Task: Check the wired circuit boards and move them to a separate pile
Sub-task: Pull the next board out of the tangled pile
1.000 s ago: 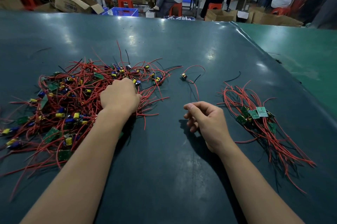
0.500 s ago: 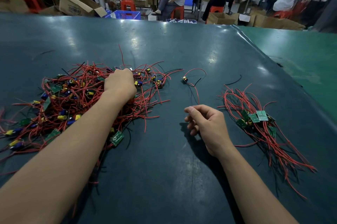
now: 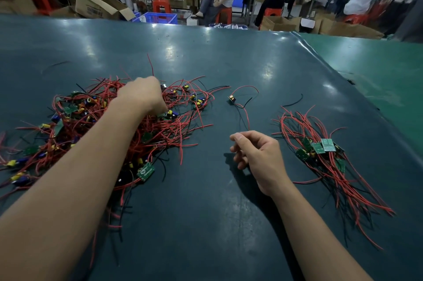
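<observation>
A large tangle of wired circuit boards (image 3: 91, 120), with red and black leads, green boards and yellow and blue parts, covers the left of the dark table (image 3: 206, 223). My left hand (image 3: 142, 95) reaches into its far side, knuckles up, fingers curled down among the wires and hidden. My right hand (image 3: 258, 157) rests on the table in the middle, fingers loosely curled, holding nothing. To its right lies a smaller pile of boards (image 3: 320, 150) with their leads trailing toward me. One single wired board (image 3: 231, 99) lies alone between the two piles.
A loose black wire (image 3: 293, 102) lies beyond the small pile. A green mat (image 3: 377, 70) adjoins the table on the right. Past the far edge are a cardboard box (image 3: 98, 3), a blue crate (image 3: 160, 17), red stools and seated people.
My left hand has moved farther away across the big pile toward its far side, and the wires under it have shifted. My right hand has stayed in place.
</observation>
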Available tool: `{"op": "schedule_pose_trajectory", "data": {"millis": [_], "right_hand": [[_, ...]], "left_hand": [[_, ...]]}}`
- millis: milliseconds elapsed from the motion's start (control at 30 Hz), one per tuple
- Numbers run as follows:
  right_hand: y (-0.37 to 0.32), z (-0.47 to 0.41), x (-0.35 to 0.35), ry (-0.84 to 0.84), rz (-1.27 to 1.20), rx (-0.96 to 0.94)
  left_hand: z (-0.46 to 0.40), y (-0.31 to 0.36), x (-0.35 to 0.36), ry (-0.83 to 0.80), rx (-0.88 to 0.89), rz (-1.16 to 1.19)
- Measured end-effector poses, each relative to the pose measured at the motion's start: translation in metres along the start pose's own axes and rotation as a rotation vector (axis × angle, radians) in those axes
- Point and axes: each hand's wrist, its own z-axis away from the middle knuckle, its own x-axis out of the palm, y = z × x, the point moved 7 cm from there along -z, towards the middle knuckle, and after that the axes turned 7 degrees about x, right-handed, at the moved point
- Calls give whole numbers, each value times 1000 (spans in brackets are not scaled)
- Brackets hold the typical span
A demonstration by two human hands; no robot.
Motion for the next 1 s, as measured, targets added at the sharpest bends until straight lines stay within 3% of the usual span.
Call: {"op": "schedule_pose_trajectory", "data": {"millis": [133, 267, 467, 600, 700, 833, 1000], "right_hand": [[0, 0, -1, -4, -9, 1], [-2, 1, 0, -7, -5, -1], [-2, 2, 1, -2, 9, 13], [-4, 4, 1, -8, 12, 10], [-5, 5, 6, -66, -71, 30], [-11, 7, 8, -108, -198, 19], [-17, 6, -9, 5, -279, -50]], "left_hand": [[5, -2, 17, 3, 14, -22], [6, -10, -3, 235, -52, 70], [39, -3, -59, 631, -128, -24], [81, 27, -62, 946, 87, 148], [120, 67, -27, 1054, 355, 168], [149, 111, 25, 1033, 779, 234], [148, 114, 40, 962, 911, 426]]}}
